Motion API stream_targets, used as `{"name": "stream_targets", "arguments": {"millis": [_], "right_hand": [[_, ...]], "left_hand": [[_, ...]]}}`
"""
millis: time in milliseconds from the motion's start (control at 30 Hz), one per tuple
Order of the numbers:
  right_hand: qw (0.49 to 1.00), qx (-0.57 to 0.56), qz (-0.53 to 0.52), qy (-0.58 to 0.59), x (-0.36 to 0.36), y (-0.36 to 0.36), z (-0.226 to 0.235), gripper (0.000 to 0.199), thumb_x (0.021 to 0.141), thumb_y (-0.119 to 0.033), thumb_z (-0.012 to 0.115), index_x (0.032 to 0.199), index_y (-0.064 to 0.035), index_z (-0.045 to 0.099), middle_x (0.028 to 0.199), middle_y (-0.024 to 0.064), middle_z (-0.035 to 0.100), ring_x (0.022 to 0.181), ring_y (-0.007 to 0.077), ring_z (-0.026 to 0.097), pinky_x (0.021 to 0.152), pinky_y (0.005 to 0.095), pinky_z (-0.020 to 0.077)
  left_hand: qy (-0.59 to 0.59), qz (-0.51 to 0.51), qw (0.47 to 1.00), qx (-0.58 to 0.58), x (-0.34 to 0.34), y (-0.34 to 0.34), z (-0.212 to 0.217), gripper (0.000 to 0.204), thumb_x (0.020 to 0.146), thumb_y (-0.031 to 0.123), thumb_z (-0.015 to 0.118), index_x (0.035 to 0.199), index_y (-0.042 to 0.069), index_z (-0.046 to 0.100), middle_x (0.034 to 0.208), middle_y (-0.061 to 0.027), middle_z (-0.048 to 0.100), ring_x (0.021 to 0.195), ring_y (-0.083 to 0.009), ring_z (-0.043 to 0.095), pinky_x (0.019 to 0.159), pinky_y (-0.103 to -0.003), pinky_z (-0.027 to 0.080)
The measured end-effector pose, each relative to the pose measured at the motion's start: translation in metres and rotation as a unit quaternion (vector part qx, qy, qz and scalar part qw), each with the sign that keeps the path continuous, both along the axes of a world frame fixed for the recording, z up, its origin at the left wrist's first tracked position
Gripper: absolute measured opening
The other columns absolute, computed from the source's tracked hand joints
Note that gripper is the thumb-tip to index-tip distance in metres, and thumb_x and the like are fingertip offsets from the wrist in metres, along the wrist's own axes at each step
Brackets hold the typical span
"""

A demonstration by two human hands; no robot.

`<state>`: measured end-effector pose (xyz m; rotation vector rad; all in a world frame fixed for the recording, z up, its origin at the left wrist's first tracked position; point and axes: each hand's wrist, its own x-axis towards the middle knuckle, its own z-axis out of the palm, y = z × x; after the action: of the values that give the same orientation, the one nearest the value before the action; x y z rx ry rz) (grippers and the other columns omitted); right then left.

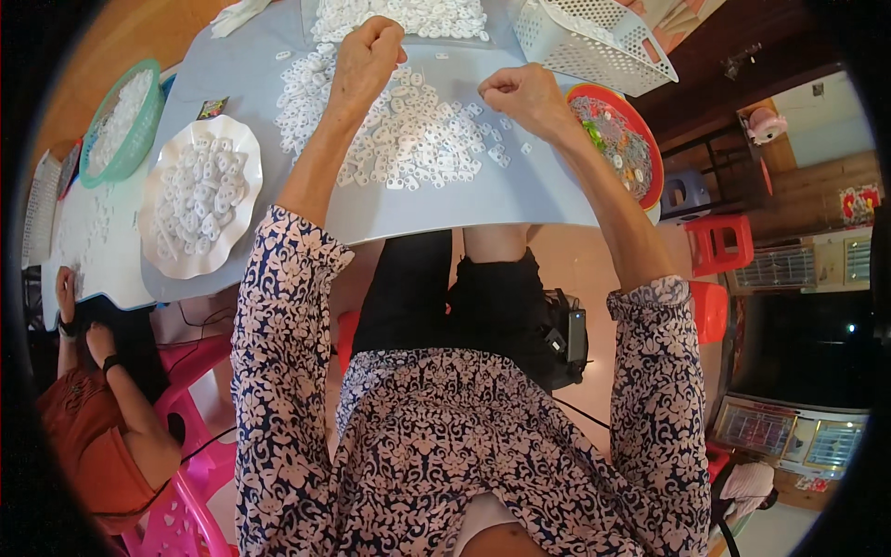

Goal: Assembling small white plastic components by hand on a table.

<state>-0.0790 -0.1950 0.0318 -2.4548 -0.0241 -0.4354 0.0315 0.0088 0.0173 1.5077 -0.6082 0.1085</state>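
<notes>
A wide spread of small white plastic pieces with holes (408, 139) covers the middle of the grey table (371, 209). Over its far part is my left hand (367, 65), its fingers curled closed; whatever they hold is hidden. My right hand (529, 97) is at the right edge of the spread, thumb and fingers pinched together, and anything between them is too small to make out. Close to the right wrist stands a red bowl (657, 153) with thin grey metal-looking bits and a few green ones. A clear tray of more white pieces (408, 17) lies at the far edge.
Left on the table, a white scalloped dish (153, 241) holds more white parts, near a small colourful packet (213, 108). A green basket (148, 121) is farther left, by a co-worker in orange (111, 436). A white perforated basket (594, 56) stands far right. Red stools (719, 243) are beyond.
</notes>
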Motion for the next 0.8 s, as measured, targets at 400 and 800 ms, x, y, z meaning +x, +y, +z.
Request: {"name": "stream_targets", "arguments": {"millis": [400,800], "right_hand": [[0.986,0.073,0.029,-0.148,0.012,-0.002,-0.031,0.016,0.078,-0.006,0.060,0.093,-0.0022,0.065,0.070,0.0114,0.065,0.065,0.0191,0.063,0.062,0.0305,0.0494],[0.974,0.110,0.077,-0.184,0.001,0.006,-0.019,0.024,0.076,0.004,0.058,0.098,-0.0034,0.060,0.073,0.0100,0.059,0.062,0.0203,0.061,0.060,0.0314,0.0500]], "left_hand": [[-0.089,0.048,0.986,0.129,-0.014,0.010,0.017,0.022,0.085,0.020,0.050,0.086,0.001,0.061,0.066,-0.0053,0.057,0.061,-0.0114,0.050,0.059,-0.027,0.042],[-0.188,0.058,0.939,0.283,0.015,-0.020,0.001,0.017,0.084,0.011,0.053,0.090,-0.001,0.063,0.072,-0.0126,0.060,0.064,-0.0174,0.054,0.061,-0.030,0.045]]}}
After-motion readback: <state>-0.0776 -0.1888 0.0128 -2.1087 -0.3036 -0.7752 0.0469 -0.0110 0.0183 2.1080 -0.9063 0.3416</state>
